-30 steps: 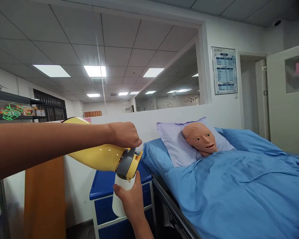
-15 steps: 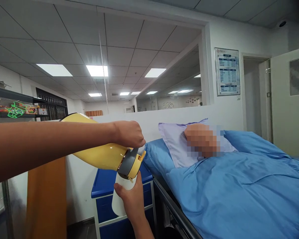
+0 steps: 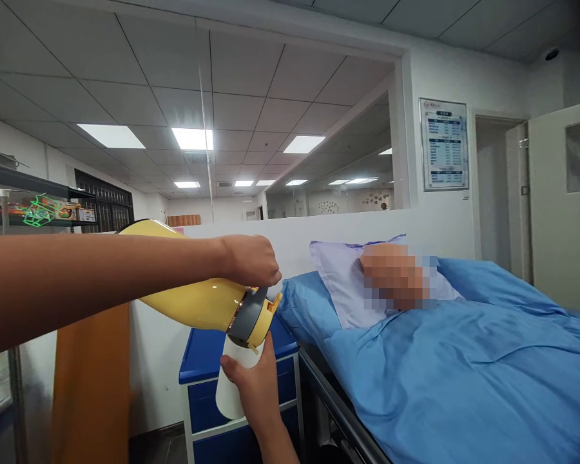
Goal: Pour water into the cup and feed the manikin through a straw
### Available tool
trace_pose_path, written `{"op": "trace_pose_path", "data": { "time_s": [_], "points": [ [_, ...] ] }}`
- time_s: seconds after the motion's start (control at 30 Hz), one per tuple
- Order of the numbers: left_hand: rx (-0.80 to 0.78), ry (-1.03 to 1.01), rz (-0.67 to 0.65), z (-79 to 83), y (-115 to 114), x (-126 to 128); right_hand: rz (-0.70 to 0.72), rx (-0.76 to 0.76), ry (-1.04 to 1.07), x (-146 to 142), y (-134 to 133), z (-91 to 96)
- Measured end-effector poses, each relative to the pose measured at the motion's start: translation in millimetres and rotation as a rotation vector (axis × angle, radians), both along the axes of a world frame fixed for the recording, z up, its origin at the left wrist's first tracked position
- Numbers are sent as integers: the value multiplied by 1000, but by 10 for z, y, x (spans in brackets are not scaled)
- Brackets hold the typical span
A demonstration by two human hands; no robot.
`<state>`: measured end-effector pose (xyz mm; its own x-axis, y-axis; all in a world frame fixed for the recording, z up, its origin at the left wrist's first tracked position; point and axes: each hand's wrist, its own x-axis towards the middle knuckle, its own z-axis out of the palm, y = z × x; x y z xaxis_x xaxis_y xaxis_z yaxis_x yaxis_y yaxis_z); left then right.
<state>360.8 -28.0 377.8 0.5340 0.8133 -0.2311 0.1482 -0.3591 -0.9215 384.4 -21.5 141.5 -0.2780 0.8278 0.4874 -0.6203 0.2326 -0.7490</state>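
Bed (image 3: pixel 341 406), one: dark rail along the edge beside the cabinet.

Quilt (image 3: pixel 454 380), blue: creased, spread over the bed.

Panel (image 3: pixel 94 386), brown: upright, to the left of the cabinet's left edge from where I stand.

Cabinet (image 3: pixel 198 354), blue, white-framed: near the bed's railed edge, towards the head end.

Pillow (image 3: pixel 336 274), pale lilac: at the bed's head end.

Jug (image 3: pixel 193 306), yellow, dark grey collar: held in the air, tilted, seen across the cabinet's left edge; mouth end down at the cup's rim. Whether the two touch, I cannot tell.

Head (image 3: pixel 396 277), pixelated: on the pillow, above the quilt's upper edge.

Cup (image 3: pixel 228 396), white: held slightly aslant before the cabinet's front edge, under the jug's mouth.

Left hand (image 3: pixel 251 261): a tight fist at the jug's collar end, gripping its handle, which it mostly hides.

Right hand (image 3: pixel 258 385): wrapped round the cup, thumb on the near side.
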Motion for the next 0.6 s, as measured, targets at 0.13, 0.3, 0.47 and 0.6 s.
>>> {"op": "trace_pose_path", "data": {
  "time_s": [0.13,0.3,0.47,0.6],
  "points": [
    [-6,-6,6,-16,-19,-1,7,6,-11,-9,6,-13],
    [5,-11,-14,-11,-23,-34,4,18,-32,-7,12,-11],
    [14,2,-24,31,24,-131,-17,53,-53,-10,33,19],
    [20,16,-34,36,55,-192,-36,64,-64,-22,53,22]
  ]
}}
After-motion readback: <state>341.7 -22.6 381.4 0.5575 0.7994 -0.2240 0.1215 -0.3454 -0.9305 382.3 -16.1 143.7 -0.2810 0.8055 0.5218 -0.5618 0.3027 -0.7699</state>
